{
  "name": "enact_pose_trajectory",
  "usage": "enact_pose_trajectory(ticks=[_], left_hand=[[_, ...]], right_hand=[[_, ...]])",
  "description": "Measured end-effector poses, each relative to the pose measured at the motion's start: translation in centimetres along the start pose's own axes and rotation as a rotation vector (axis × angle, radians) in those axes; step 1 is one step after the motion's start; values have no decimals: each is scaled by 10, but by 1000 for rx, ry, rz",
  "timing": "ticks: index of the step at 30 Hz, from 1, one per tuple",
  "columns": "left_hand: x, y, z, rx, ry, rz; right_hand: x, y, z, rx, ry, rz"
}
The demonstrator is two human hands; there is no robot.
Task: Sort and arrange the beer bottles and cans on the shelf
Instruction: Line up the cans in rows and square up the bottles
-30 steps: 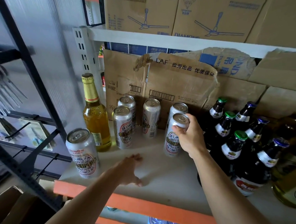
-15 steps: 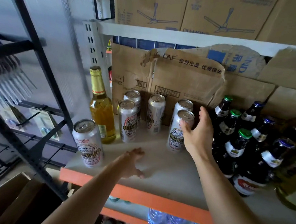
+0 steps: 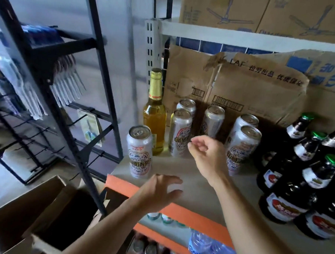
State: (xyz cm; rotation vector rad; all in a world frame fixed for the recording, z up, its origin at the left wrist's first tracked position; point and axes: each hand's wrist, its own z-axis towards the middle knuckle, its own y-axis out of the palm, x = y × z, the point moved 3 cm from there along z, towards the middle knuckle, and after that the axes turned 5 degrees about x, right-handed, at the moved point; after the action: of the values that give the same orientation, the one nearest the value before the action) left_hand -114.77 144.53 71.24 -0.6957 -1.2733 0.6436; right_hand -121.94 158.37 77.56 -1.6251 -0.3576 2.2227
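Several silver beer cans stand on the shelf (image 3: 196,189). One can (image 3: 139,150) stands alone near the front left corner. A can (image 3: 241,149) stands just right of my right hand (image 3: 208,156), which hovers empty with loosely curled fingers. My left hand (image 3: 158,191) rests with spread fingers on the shelf board near the orange front edge, a little right of the lone can. A tall yellow bottle (image 3: 154,116) stands at the back left. Several dark bottles (image 3: 307,168) with green and blue caps crowd the right side.
Torn cardboard (image 3: 243,88) lines the back of the shelf. Fan boxes (image 3: 267,13) sit on the shelf above. A black wire rack (image 3: 48,76) stands to the left, an open carton (image 3: 29,216) below it. Water bottles (image 3: 200,244) and cans lie on lower shelves.
My right hand let go of the front right can and moved left, away from it. The camera turned left. My left hand stays on the shelf board.
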Motion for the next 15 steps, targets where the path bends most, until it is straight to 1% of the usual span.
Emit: enact_pose_trajectory(ticks=[2, 4, 7, 12, 15], left_hand=[[-6, -8, -9, 24, -23, -32], [-18, -13, -19, 12, -64, -113], [-35, -24, -32, 15, -102, -196], [-56, -41, -47, 38, -116, -167], [-63, -46, -54, 77, -107, -110]], right_hand=[[-11, 18, 0, -105, -4, 60], [-22, 38, 0, -203, 5, 120], [-38, 65, -2, -315, 4, 133], [-54, 92, -5, -357, -27, 93], [-58, 98, -9, -333, -45, 118]])
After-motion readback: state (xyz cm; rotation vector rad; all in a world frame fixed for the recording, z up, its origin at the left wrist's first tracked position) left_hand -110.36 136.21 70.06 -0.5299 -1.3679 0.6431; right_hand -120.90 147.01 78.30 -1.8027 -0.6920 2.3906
